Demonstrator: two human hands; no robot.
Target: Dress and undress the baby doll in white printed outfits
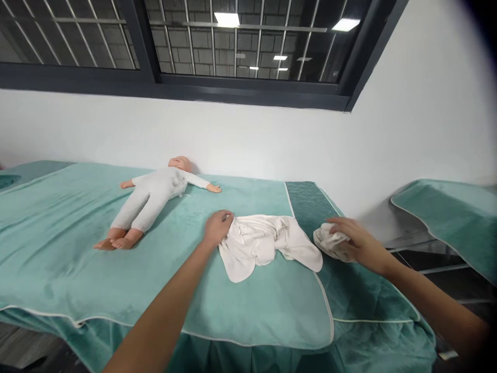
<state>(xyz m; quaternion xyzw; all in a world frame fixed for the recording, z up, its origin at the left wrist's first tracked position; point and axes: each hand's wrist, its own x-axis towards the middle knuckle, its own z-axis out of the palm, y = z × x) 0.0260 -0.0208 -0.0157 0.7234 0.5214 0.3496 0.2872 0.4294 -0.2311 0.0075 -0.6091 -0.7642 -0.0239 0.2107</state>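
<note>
A rumpled white baby garment [259, 241] lies spread on the green bed cover, with two rounded ends hanging toward me. At its upper left corner my left hand [219, 226] is closed, its fingers pinching the fabric edge. Farther right, a bunched-up white cloth [330, 242] sits on the darker quilted part of the bed. My right hand [359, 241] curls over that bundle and grips it; the palm side is partly hidden. A baby doll [155, 194] in a white body suit lies on its back at the left, away from both hands.
The green blanket [97, 280] has pale piping and covers the bed. A dark-framed window [248, 93] with bars is in the white wall [248, 134] behind. To the right, past a gap with metal rails, stands another green-covered bed [458, 217].
</note>
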